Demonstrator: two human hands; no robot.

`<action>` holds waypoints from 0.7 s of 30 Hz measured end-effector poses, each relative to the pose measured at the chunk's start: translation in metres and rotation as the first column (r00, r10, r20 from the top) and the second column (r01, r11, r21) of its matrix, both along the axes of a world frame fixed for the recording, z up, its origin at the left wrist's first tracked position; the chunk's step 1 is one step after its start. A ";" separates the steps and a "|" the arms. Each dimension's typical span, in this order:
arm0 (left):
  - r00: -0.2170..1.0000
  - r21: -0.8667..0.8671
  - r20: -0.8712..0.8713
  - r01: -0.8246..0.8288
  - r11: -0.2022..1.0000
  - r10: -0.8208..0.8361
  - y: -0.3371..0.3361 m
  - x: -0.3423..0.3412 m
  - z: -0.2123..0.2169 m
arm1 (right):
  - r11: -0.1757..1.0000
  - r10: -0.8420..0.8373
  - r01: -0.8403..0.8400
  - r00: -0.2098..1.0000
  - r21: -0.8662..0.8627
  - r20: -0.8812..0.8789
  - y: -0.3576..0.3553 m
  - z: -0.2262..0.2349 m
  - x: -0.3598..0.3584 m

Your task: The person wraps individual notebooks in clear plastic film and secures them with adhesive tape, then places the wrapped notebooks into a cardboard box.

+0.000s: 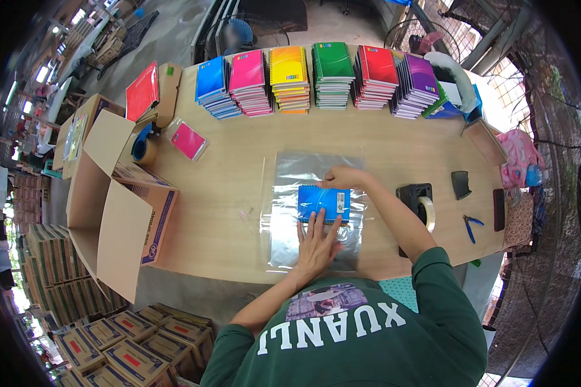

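Observation:
A blue spiral notebook (308, 198) with a small white label lies on a clear plastic sheet or bag (284, 248) in the middle of the table. Its spiral runs along the far edge, and a sliver of orange shows under the near edge. My left hand (317, 248) rests on the notebook's near part with its fingers spread. At the far edge, my right hand (343, 177) is closed, fingertips curled down by the spiral; whether they pinch the plastic or the notebook is hidden.
Notebook stacks in blue, pink (247, 69), yellow, green, red and purple (419, 74) line the far edge. An open carton (126, 222) stands at left, near a pink notebook in plastic (188, 140). At right are a tape dispenser (414, 193) and blue-handled pliers (472, 227).

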State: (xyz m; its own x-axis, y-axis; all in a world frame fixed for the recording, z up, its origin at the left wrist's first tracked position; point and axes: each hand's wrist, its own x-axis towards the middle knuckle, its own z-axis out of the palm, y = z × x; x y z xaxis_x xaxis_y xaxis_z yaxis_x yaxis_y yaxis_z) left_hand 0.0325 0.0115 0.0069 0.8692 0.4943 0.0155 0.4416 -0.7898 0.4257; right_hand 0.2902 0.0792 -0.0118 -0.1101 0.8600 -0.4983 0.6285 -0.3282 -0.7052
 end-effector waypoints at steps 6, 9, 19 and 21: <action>0.999 0.007 0.043 -0.022 1.000 0.022 0.001 0.000 -0.003 | 0.999 -0.009 0.007 0.999 -0.041 -0.043 0.000 -0.001 0.001; 0.991 0.032 0.106 -0.087 0.996 0.083 0.004 -0.002 -0.011 | 0.998 -0.046 0.044 0.997 -0.038 -0.063 -0.002 0.003 -0.002; 0.982 0.262 0.169 0.038 0.964 -0.084 0.055 0.000 -0.032 | 1.000 -0.023 0.023 0.996 0.001 -0.084 -0.002 -0.002 0.009; 0.982 0.286 0.165 0.043 0.957 -0.094 0.059 0.001 -0.032 | 0.999 -0.042 0.041 0.992 -0.008 -0.118 -0.002 -0.003 0.011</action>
State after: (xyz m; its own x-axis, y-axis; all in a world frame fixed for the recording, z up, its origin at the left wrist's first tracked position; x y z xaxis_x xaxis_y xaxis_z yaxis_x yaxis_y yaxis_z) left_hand 0.0337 0.0702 -0.0254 0.8721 0.3876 0.2989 0.3208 -0.9138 0.2491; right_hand 0.3015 0.0772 -0.0147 -0.1326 0.8622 -0.4890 0.5265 -0.3567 -0.7717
